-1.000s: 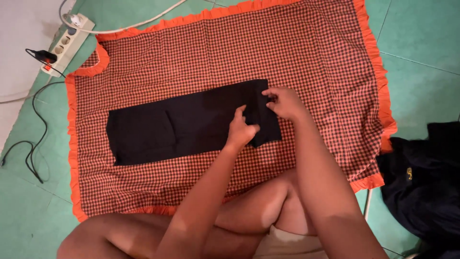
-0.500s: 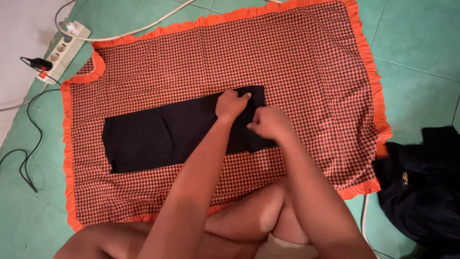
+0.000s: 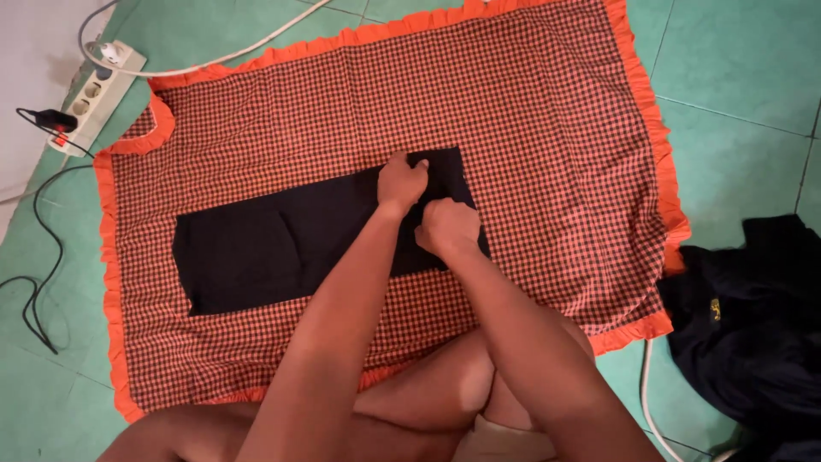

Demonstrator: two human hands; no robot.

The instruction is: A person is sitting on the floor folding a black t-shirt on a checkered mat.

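Observation:
A folded black garment [image 3: 274,244] lies flat across a red-and-black checked cloth [image 3: 530,111] with an orange frill. My left hand [image 3: 400,181] rests on the garment's far edge near its right end, fingers curled onto the fabric. Just below and to the right of it, my right hand [image 3: 446,228] is closed on the same end at the near side. Both hands cover most of that end, so its folds are hidden. My bare knees show at the bottom of the view.
A white power strip [image 3: 94,85] with a plugged black cable [image 3: 38,248] lies at the far left on green floor tiles [image 3: 735,77]. A white cord [image 3: 256,47] runs along the cloth's far edge. A dark heap of clothing [image 3: 753,316] lies at the right.
My left hand moved from the garment's near edge up to its far edge. My right hand came down from the far right corner to the near side. The two hands swapped places.

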